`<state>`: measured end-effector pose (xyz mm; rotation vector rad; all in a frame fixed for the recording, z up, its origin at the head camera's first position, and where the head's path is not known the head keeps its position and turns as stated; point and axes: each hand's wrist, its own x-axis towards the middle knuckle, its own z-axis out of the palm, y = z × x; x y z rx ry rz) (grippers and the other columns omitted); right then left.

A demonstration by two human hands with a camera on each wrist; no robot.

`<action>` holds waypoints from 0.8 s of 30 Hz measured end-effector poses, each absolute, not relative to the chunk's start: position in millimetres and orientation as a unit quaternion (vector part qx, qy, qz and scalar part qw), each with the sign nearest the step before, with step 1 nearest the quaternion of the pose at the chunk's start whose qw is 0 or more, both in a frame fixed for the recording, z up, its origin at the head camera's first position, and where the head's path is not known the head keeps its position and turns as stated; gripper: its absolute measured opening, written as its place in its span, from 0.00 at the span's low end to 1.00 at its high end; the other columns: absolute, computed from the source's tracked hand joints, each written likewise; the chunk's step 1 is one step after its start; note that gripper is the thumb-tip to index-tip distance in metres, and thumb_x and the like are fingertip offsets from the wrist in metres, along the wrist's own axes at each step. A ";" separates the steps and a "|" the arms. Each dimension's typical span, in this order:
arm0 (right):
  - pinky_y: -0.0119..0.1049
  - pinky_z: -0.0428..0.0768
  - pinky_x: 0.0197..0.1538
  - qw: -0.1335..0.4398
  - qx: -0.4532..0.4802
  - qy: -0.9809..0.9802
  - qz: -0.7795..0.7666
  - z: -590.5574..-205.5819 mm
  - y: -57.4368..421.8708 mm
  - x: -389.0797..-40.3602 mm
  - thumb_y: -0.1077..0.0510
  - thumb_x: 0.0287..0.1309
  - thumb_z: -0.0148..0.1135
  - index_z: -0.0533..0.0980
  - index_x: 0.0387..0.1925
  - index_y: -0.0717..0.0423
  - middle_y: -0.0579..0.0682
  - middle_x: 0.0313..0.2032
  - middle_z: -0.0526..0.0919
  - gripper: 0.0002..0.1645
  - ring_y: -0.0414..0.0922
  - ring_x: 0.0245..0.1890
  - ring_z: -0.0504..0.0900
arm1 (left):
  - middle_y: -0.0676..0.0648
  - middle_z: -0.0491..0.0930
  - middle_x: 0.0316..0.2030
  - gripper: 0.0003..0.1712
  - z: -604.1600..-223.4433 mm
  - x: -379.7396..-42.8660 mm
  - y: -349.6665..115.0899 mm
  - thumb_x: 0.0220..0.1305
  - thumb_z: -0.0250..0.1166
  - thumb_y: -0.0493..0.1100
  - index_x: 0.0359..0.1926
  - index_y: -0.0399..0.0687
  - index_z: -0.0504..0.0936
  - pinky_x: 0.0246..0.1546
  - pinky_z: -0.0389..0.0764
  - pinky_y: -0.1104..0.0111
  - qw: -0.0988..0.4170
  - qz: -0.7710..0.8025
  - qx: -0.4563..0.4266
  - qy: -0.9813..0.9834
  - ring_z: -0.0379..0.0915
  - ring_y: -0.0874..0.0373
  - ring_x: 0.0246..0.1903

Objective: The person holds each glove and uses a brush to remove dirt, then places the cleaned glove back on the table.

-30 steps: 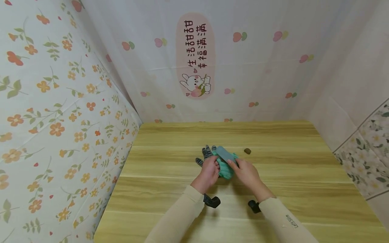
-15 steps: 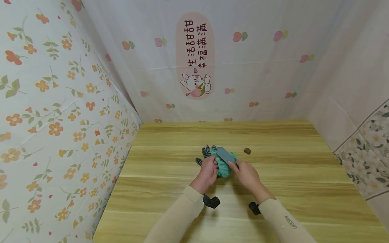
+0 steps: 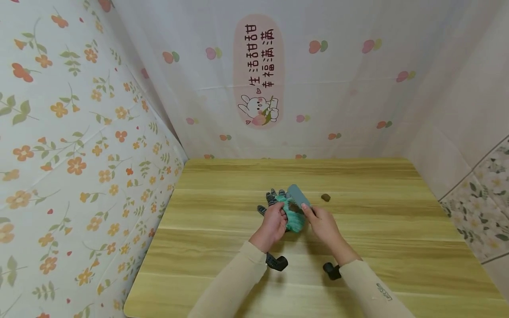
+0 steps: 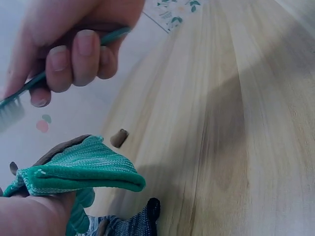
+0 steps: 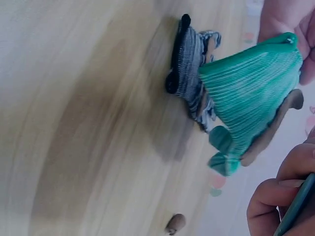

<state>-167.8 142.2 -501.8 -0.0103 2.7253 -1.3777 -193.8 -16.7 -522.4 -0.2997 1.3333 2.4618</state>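
My left hand (image 3: pixel 273 222) grips a green knit glove (image 5: pixel 253 86), holding it up over the table. A brown patch (image 3: pixel 294 207) lies on the glove's upper face and shows as a thick brown strip along its edge in the right wrist view. In my right hand (image 3: pixel 324 226) is a blue-grey brush (image 3: pixel 298 195), its handle gripped by curled fingers. Pale bristles (image 4: pixel 11 114) hang below the brush head in the left wrist view. The brush head is just above the far right side of the glove. Beneath the green glove lies a grey-and-black striped glove (image 5: pixel 189 69).
A small brown lump (image 3: pixel 325 197) lies on the wooden table (image 3: pixel 222 265), right of the gloves. Black wrist camera mounts (image 3: pixel 277 263) stick out under both forearms. Patterned curtains (image 3: pixel 350 88) rise behind the table and on both sides.
The brush has lifted off the green glove toward the upper right and turned, uncovering the brown patch. My left hand and the glove stay nearly in place. The head view has shifted slightly.
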 end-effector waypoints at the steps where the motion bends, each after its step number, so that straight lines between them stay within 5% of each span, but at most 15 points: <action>1: 0.36 0.71 0.34 0.040 -0.005 0.892 -0.450 -500.2 140.9 -168.0 0.35 0.76 0.43 0.78 0.37 0.63 0.58 0.32 0.80 0.36 0.46 0.29 0.73 | 0.57 0.56 0.18 0.20 -522.8 -194.0 -16.2 0.79 0.42 0.41 0.25 0.52 0.60 0.33 0.62 0.72 0.164 0.863 -0.103 0.466 0.57 0.64 0.25; 7: 0.35 0.69 0.31 0.029 -0.016 0.897 -0.440 -497.9 131.8 -169.5 0.39 0.77 0.46 0.76 0.31 0.60 0.52 0.27 0.77 0.30 0.44 0.27 0.71 | 0.56 0.62 0.20 0.17 -522.5 -192.5 -12.2 0.78 0.43 0.41 0.27 0.50 0.64 0.37 0.68 0.72 0.181 0.866 -0.104 0.454 0.65 0.63 0.29; 10: 0.35 0.66 0.29 0.033 -0.018 0.898 -0.439 -498.3 128.3 -169.9 0.38 0.77 0.47 0.73 0.28 0.57 0.49 0.24 0.71 0.30 0.45 0.25 0.69 | 0.50 0.77 0.33 0.14 -520.7 -190.3 -10.8 0.79 0.41 0.43 0.42 0.43 0.72 0.54 0.74 0.66 0.192 0.863 -0.101 0.456 0.77 0.56 0.47; 12: 0.35 0.66 0.29 0.039 -0.015 0.898 -0.437 -499.5 127.3 -170.3 0.38 0.76 0.47 0.71 0.27 0.56 0.48 0.23 0.67 0.29 0.45 0.25 0.68 | 0.41 0.80 0.49 0.19 -519.1 -188.6 -10.8 0.79 0.39 0.44 0.56 0.36 0.71 0.68 0.68 0.59 0.200 0.864 -0.098 0.452 0.71 0.48 0.64; 16: 0.35 0.65 0.28 0.047 -0.011 0.901 -0.430 -504.2 127.4 -170.3 0.39 0.77 0.47 0.68 0.25 0.56 0.47 0.21 0.62 0.29 0.44 0.23 0.66 | 0.31 0.61 0.73 0.30 -517.1 -185.6 -11.2 0.79 0.36 0.44 0.72 0.28 0.58 0.78 0.50 0.53 0.211 0.865 -0.095 0.444 0.49 0.41 0.77; 18: 0.35 0.65 0.28 0.048 -0.013 0.906 -0.421 -507.2 127.6 -169.9 0.40 0.77 0.47 0.68 0.24 0.55 0.47 0.21 0.61 0.29 0.44 0.23 0.65 | 0.30 0.58 0.74 0.30 -517.1 -183.9 -10.9 0.80 0.35 0.44 0.73 0.28 0.55 0.79 0.49 0.53 0.212 0.863 -0.094 0.448 0.49 0.40 0.77; 24: 0.36 0.65 0.29 0.053 -0.012 0.916 -0.398 -510.4 128.3 -169.1 0.37 0.77 0.45 0.69 0.26 0.56 0.47 0.21 0.62 0.31 0.45 0.23 0.66 | 0.39 0.79 0.56 0.26 -519.5 -183.7 -11.2 0.80 0.37 0.44 0.67 0.30 0.64 0.71 0.66 0.57 0.191 0.857 -0.092 0.469 0.70 0.48 0.66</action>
